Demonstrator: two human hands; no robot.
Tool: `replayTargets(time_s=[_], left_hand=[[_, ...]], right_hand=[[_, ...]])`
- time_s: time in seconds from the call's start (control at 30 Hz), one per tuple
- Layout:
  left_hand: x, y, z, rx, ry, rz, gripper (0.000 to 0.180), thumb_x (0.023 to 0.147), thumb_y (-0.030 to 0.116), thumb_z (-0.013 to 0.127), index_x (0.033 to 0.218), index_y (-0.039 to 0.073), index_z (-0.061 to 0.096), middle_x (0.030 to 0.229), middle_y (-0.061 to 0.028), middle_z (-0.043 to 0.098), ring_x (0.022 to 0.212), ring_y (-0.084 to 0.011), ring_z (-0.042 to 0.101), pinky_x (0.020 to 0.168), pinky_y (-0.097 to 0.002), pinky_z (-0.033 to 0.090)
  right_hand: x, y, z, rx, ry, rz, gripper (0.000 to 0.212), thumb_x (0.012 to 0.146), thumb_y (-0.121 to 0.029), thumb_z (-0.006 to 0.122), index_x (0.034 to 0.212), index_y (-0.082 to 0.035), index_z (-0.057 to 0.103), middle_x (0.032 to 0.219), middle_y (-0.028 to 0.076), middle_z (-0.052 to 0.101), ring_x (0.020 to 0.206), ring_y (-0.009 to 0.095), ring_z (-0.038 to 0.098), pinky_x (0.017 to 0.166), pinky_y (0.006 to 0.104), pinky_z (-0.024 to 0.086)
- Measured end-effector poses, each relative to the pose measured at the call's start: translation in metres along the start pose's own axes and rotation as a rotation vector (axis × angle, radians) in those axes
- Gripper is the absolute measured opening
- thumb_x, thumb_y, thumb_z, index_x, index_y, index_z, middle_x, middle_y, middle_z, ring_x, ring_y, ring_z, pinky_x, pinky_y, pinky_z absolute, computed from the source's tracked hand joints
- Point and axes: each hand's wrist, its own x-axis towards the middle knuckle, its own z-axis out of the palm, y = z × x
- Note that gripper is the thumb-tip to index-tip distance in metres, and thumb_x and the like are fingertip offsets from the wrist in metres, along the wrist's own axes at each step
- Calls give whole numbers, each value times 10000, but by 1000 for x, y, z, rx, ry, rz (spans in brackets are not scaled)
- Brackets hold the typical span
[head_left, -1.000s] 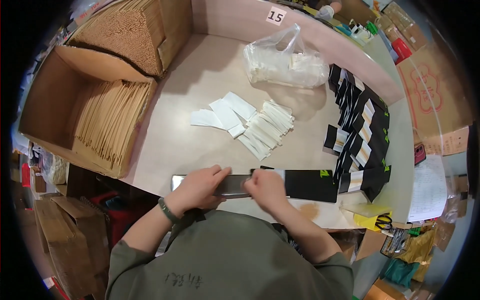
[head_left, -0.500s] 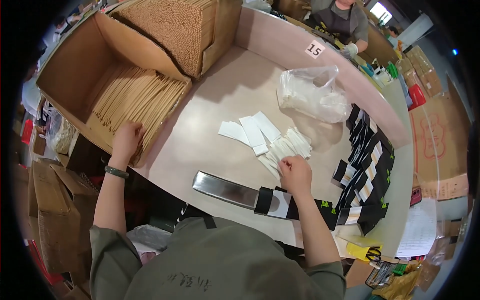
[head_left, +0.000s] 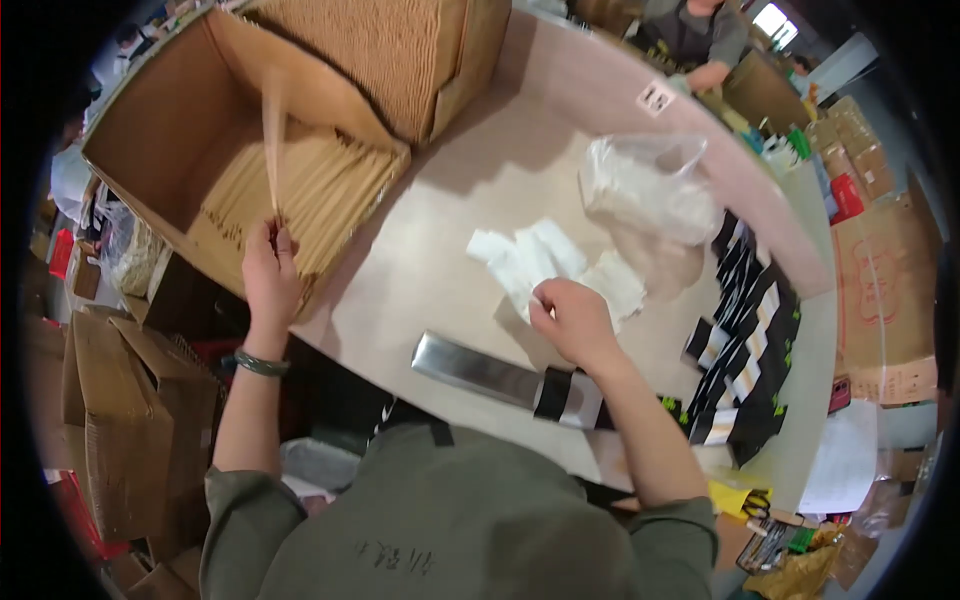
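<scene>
1. Over at nine o'clock, our left hand (head_left: 268,270) is closed, thumb against fingers, on a slim wooden stick (head_left: 273,150) standing nearly upright above the open carton (head_left: 160,110). It's badly blurred, so we can't swear it's only one.

2. Lots more wooden sticks (head_left: 310,190) lie side by side inside that carton, and a fuller second carton (head_left: 370,60) sits at eleven. Tip: we'd pinch lightly near the low end, check the count, and lift clear of the wall so nothing snags.

3. Just right of centre, toward three o'clock, our right hand (head_left: 575,320) is at the white paper slips (head_left: 550,245), fingers curled in. Something pale shows by the fingertips, but we can't tell whether a slip is actually gripped.

4. Those slips overlap, so we'd slide the top one off by its edge rather than squeeze; thin paper probably creases easily.

5. At six o'clock the metal strip (head_left: 480,370) lies on the table (head_left: 430,240) with a black band (head_left: 553,393) across it. We'd pass our forearm above it without bumping.

6. Clear plastic bag (head_left: 650,190) at two, fanned black-and-white sleeves (head_left: 745,375) around three: we'd swing our elbow wide of those.
</scene>
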Motion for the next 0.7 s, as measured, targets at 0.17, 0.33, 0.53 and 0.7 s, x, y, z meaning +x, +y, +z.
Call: replayTargets(time_s=[0.17,0.33,0.53,0.7], left_hand=[[-120,3,62,-521,-312,-168,91,975,50,534,1041,-5,564,877,-87,590,824,-177,585,742,-307,489],[-101,17,47,-471,-451,23,150,979,37,552,1079,-40,632,919,-56,588,836,-126,554,765,-240,444],[-77,24,10,-588,-1076,-240,122,982,49,572,1063,-17,636,956,-12,635,944,-80,570,885,-244,453],[-92,37,55,-182,-974,26,52,902,-13,659,923,-22,613,871,-63,654,759,-120,633,648,-272,526]], right_hand=[[-75,-14,22,-56,-241,-301,88,807,-135,661,755,-81,616,733,101,573,754,323,610,659,445,494],[-76,-17,27,56,-192,-112,156,799,-202,730,811,-81,633,835,109,608,827,323,619,687,447,499],[-110,-9,-6,76,-51,-129,256,743,-181,792,844,-57,593,1087,145,628,1048,341,592,864,441,485],[-128,13,-1,50,-52,-249,331,694,-176,829,816,-45,550,1354,205,527,1263,387,480,1021,466,416]])
